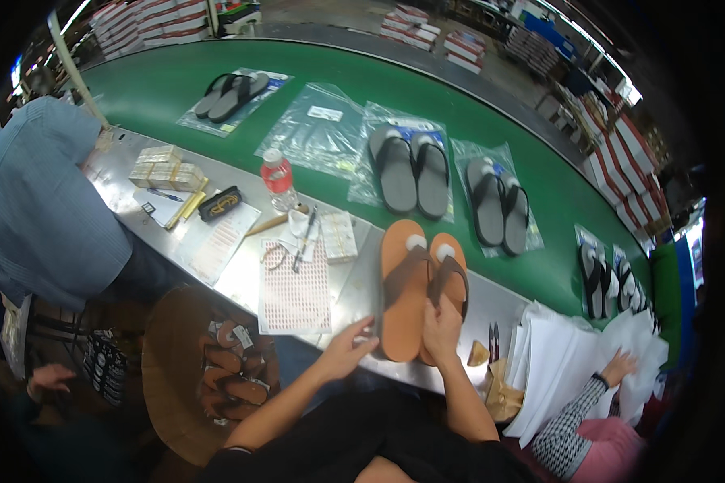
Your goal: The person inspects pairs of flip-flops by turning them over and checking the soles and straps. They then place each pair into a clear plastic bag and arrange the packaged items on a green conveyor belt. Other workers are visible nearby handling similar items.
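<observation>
Two tan flip-flops with dark brown straps lie side by side on the metal ledge in front of me, toes pointing away, white stuffing under the straps. My right hand [441, 328] grips the right flip-flop [457, 287] near its middle, thumb on top. Just left of the heel of the left flip-flop [401, 326], my left hand [350, 348] has its fingers apart and holds nothing. Beside it lies a printed sheet of small labels [295, 294]. A pen [304, 241] and a wrapped label stack [340, 237] sit beyond.
Grey flip-flops [399, 177] rest on clear bags along the green belt [314, 64]. A bottle [278, 181] stands on the ledge [354, 286]. A carton [169, 378] of tan flip-flops is at lower left. A co-worker's hand [618, 368] touches white paper [552, 350] at right; another person [48, 193] is left.
</observation>
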Demonstrator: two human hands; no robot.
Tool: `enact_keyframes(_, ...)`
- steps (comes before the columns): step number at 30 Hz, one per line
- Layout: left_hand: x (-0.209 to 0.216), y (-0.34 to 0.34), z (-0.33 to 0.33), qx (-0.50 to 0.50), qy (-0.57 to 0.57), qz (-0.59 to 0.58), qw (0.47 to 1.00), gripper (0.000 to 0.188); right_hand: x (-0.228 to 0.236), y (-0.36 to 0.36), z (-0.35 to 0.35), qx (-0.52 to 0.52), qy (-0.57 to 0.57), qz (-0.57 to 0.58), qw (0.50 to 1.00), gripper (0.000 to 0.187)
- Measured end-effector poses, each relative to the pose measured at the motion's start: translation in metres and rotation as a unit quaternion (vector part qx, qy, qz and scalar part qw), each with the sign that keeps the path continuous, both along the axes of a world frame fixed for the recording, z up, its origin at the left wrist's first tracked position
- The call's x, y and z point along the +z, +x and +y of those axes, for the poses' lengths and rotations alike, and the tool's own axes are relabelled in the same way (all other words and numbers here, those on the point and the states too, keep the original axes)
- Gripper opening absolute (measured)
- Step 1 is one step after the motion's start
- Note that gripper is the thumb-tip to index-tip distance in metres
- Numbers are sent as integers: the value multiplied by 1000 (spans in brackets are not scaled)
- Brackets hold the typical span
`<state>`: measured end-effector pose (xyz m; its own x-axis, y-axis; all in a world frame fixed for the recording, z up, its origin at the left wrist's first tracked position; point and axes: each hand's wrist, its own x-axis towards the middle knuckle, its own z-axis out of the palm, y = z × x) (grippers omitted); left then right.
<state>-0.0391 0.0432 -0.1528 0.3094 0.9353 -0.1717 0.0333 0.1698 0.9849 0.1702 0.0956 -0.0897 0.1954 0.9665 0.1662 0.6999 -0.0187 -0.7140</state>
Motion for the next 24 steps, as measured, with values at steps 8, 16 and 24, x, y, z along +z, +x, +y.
enact_keyframes(8, 10, -23, 3, -53, -14, 12, 998, 41, 63, -63, 152, 108, 102, 77, 986, 26)
enact_keyframes(16, 87, -131, 49, 126, -56, -58, 989, 25, 104, -169, 289, 160, 183, 214, 946, 32)
enact_keyframes(24, 107, -263, 275, 315, 212, 95, 920, 27, -4, -99, 213, 104, 11, 205, 973, 25)
